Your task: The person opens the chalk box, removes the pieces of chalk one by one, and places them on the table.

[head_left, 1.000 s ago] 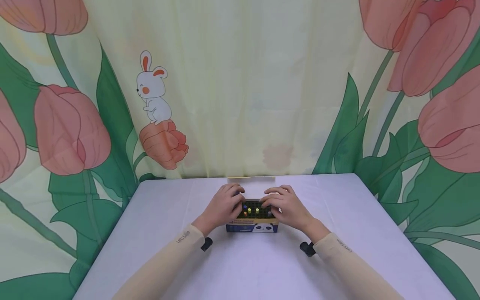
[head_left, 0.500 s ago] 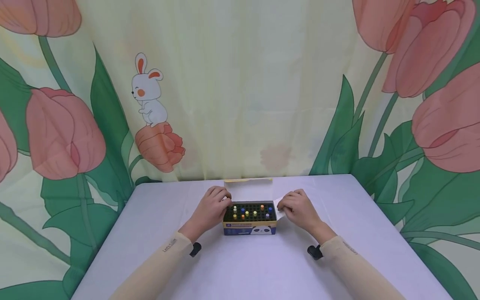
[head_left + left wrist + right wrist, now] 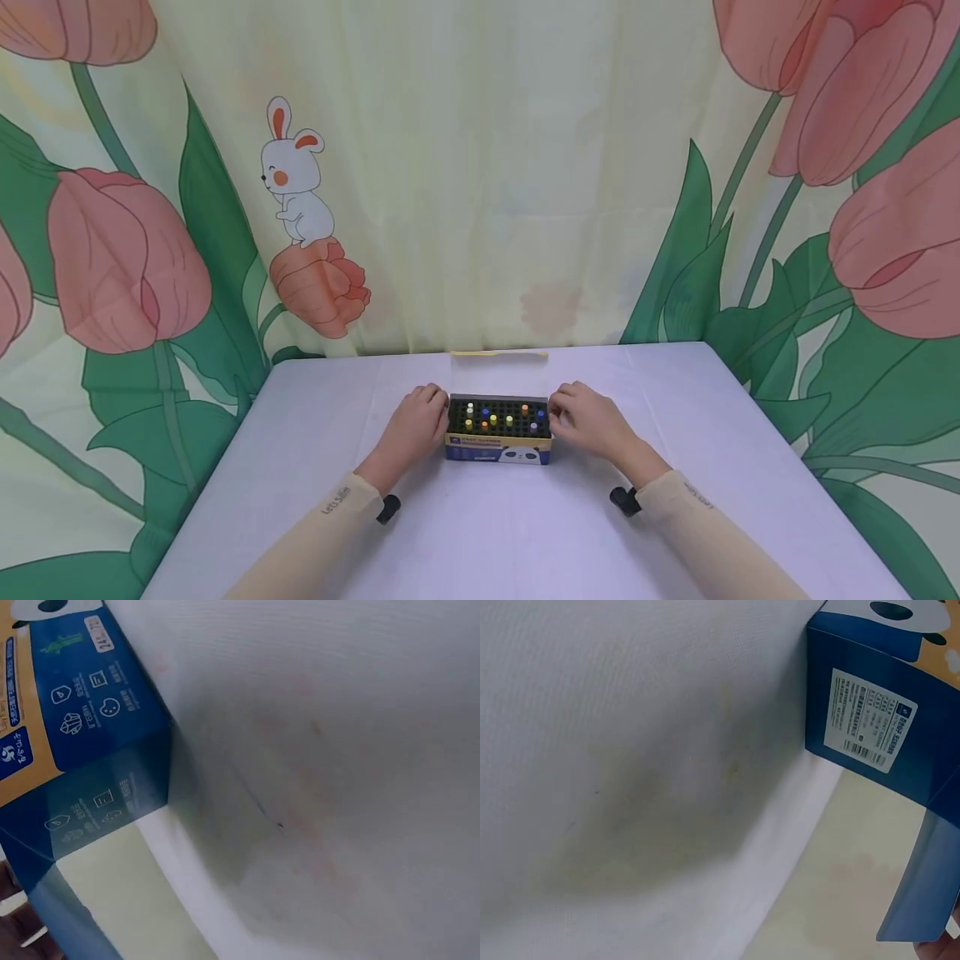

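A blue and yellow cardboard box (image 3: 498,450) with a panda print stands on the table. In its top is a black tray (image 3: 507,407) of holes, with several short coloured sticks (image 3: 509,421) upright in it. My left hand (image 3: 411,425) is at the box's left end. Its fingers meet the left side flap (image 3: 75,919) in the left wrist view. My right hand (image 3: 592,421) is at the other end, fingertips at the edge of the right side flap (image 3: 922,889). Both flaps extend from the box ends; the fingers are partly hidden.
Behind the tray the box's lid (image 3: 498,354) lies back, its yellow edge near the table's far side. A white cloth covers the table (image 3: 510,533). A curtain (image 3: 480,208) with tulips and a rabbit hangs behind it.
Both hands have moved from over the tray out to the box's ends, uncovering the coloured sticks. The right flap, turned out half a second ago, no longer shows white in the head view.
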Demonstrator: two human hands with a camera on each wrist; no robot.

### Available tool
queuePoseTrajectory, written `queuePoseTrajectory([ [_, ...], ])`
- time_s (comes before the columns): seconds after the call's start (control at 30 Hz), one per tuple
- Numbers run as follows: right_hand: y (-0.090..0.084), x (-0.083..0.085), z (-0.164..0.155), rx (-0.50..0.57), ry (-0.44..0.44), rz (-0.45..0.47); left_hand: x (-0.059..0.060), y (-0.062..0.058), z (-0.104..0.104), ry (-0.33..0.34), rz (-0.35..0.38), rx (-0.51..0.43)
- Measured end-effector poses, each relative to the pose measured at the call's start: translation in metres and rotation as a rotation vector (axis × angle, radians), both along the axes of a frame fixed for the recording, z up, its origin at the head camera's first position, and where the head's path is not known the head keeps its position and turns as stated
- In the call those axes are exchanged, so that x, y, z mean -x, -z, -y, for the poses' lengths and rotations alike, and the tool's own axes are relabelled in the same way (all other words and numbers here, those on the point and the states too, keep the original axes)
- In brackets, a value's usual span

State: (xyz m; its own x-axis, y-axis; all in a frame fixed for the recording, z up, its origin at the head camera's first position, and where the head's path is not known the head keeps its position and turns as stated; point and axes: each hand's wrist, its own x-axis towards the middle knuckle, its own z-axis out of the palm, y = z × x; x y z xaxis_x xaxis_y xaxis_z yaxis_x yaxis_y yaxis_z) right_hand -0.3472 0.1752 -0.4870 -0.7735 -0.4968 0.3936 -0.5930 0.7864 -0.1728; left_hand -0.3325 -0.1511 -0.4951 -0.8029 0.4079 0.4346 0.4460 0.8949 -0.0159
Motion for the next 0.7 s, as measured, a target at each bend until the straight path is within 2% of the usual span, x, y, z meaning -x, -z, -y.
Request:
queuePoseTrajectory([
  [0.1, 0.004, -0.001, 0.003, -0.012, -0.003, -0.003, 0.003, 0.005, -0.008, -0.074, 0.113, -0.055],
  [0.2, 0.006, -0.002, 0.005, -0.004, -0.008, -0.003, 0.006, 0.008, -0.013, -0.116, 0.162, -0.099],
  [0.43, 0.003, -0.002, 0.008, -0.018, -0.009, 0.001, 0.009, 0.013, -0.018, -0.114, 0.281, -0.262],
  [0.7, -0.002, -0.001, 0.016, -0.047, 0.016, 0.026, 0.009, 0.012, -0.019, -0.167, 0.422, -0.148],
])
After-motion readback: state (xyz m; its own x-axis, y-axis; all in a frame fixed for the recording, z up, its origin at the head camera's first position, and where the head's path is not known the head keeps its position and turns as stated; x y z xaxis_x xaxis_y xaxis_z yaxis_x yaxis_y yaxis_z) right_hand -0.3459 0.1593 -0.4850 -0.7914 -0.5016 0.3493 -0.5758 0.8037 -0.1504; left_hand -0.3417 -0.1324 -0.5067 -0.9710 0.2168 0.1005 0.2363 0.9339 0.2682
